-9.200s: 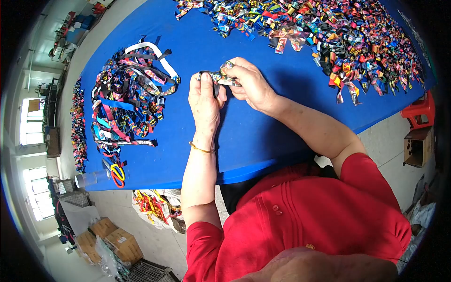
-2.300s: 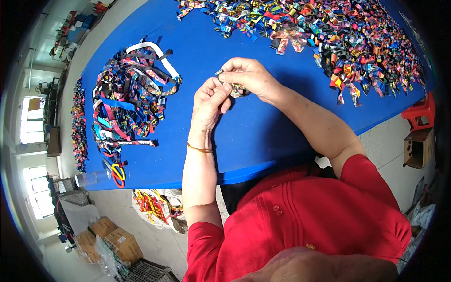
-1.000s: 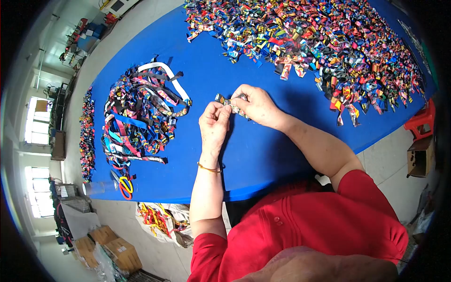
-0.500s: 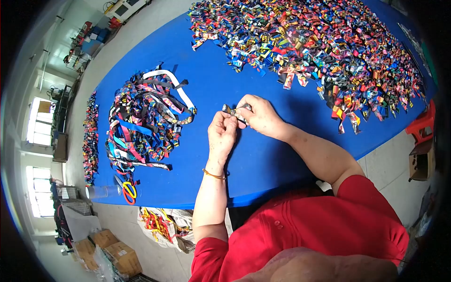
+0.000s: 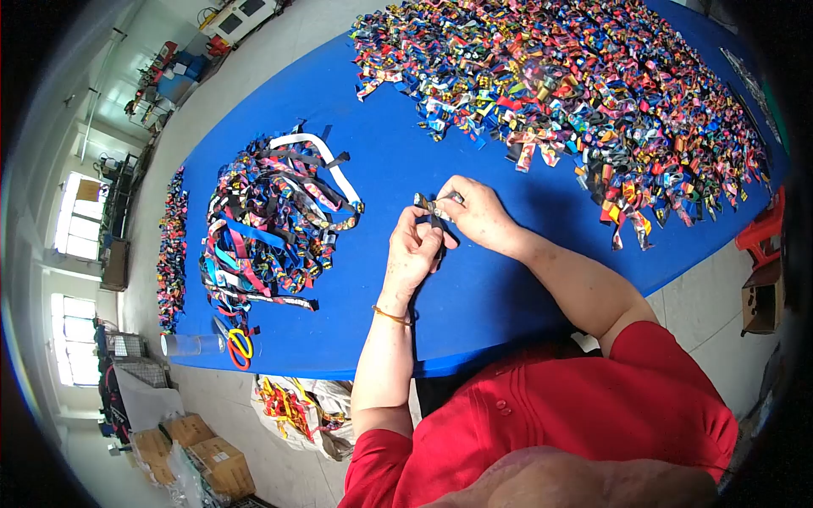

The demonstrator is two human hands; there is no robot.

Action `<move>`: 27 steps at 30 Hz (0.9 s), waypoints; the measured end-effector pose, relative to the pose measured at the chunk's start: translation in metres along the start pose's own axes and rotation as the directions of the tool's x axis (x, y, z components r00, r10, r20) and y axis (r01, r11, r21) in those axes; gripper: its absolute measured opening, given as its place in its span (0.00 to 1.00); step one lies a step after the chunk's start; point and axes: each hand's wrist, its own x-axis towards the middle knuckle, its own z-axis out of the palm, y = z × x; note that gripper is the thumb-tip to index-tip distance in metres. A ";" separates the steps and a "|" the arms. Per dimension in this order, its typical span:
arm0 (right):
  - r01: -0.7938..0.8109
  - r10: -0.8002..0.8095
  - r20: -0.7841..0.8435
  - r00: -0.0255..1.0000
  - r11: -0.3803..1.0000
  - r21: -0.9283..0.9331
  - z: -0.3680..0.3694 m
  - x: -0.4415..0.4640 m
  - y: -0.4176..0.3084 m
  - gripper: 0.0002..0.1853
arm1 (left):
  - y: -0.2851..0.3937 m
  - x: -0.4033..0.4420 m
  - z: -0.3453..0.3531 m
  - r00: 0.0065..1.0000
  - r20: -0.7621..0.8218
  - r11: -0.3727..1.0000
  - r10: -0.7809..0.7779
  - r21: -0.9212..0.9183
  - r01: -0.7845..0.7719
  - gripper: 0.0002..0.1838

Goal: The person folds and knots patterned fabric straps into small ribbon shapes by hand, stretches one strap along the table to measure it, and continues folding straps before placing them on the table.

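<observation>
Both hands meet over the middle of the blue-covered table (image 5: 381, 313). My left hand (image 5: 413, 254) is closed on a short dark patterned ribbon strip (image 5: 435, 215). From the other side, my right hand (image 5: 476, 213) pinches the same strip, its fingertips nearly touching the left ones. The strip seems to be bent or crossed between the fingers; its exact shape is partly hidden. To the left of my hands lies a tangled heap of long ribbon strips (image 5: 271, 224), with a white strap (image 5: 337, 176) looping out of it.
A wide pile of short colourful ribbon pieces (image 5: 559, 85) covers the table's far right. Scissors with yellow and red handles (image 5: 240, 347) lie at the near-left edge beside a clear cylinder (image 5: 193, 345). A white sack (image 5: 309, 415) with ribbons stands below the edge.
My left fingers have shifted and opened slightly around the strip, and more of its dark length shows between the hands. The whole view has shifted slightly.
</observation>
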 end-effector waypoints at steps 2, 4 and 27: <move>0.013 -0.013 -0.012 1.000 1.000 -0.011 0.000 -0.001 -0.001 0.06 | 0.002 -0.001 0.001 1.000 -0.008 1.000 -0.007 0.018 0.007 0.11; 0.019 -0.019 -0.016 1.000 1.000 -0.020 -0.001 -0.001 -0.002 0.06 | 0.002 -0.001 0.000 1.000 -0.007 1.000 -0.007 0.026 0.007 0.11; 0.007 -0.007 -0.004 1.000 0.999 -0.037 -0.002 -0.002 -0.007 0.05 | 0.006 -0.002 -0.001 0.999 0.053 0.999 -0.012 0.031 0.011 0.18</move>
